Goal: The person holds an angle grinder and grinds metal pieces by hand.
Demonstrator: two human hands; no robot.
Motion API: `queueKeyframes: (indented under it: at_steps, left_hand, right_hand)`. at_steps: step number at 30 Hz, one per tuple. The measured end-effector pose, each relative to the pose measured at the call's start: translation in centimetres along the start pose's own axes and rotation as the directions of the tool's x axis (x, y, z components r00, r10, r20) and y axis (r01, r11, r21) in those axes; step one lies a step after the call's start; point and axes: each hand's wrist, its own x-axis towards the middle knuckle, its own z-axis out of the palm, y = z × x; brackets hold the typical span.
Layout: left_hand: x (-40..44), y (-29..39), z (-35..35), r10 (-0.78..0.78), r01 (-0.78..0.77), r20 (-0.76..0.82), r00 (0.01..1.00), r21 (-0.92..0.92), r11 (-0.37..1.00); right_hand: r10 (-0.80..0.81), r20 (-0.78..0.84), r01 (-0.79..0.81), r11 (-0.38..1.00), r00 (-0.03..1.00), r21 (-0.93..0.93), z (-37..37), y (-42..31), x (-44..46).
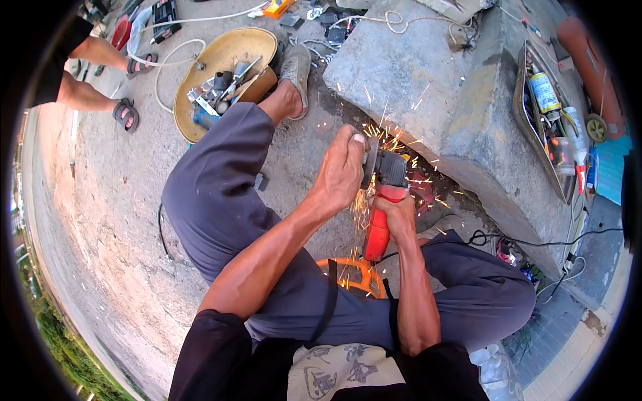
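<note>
My right hand (397,212) is wrapped round the body of a red angle grinder (378,235), just behind its dark gear head. The grinder's disc (372,164) stands on edge to the left of that head, and bright sparks fly out around it. Close against the disc, my left hand (341,167) is closed, thumb on top. Whatever it grips is mostly hidden by the fingers and the disc, so I cannot make it out. Both hands are above the ground between my bent legs, beside a large concrete block (408,83).
A tan basin (257,41) of tools and metal parts stands at upper left. Another person's sandalled feet (125,115) are beyond it. An orange plastic piece (354,269) lies below the grinder. At right are a tray (535,144) with cans and tubes, a cylinder (588,63) and black cable (548,236).
</note>
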Motion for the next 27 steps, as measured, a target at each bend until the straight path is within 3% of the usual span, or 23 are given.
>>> queueKeyframes:
  at_steps: [12, 15, 18, 21, 27]
  left_hand:
    - [-0.1, 0.2, 0.0, -0.043, 0.043, -0.006, 0.999, 0.032, 0.999]
    - [0.1, -0.9, 0.2, 0.039, -0.038, -0.047, 0.998, 0.024, 0.999]
    - [0.7, -1.1, -1.1, -0.163, 0.154, -0.084, 0.983, -0.104, 0.982]
    - [1.6, -1.0, -3.2, -0.061, 0.056, -0.128, 0.99, -0.041, 0.998]
    - [4.1, -3.5, -7.3, -0.051, 0.005, -0.368, 0.929, -0.125, 0.992]
  right_hand:
    - [0.011, 0.01, -0.011, 1.0, 1.0, -0.022, -0.2, 0.2, 0.1]
    - [0.008, 0.001, -0.008, 0.999, 1.0, 0.046, -0.3, 0.1, -0.1]
    - [0.018, -0.005, -0.016, 0.963, 1.0, 0.271, -0.5, 0.1, -0.9]
    - [-0.024, -0.015, 0.027, 0.964, 1.0, 0.264, -1.8, 0.0, -0.6]
    - [-0.024, -0.063, 0.041, 0.961, 0.998, 0.275, -2.1, -0.5, -0.8]
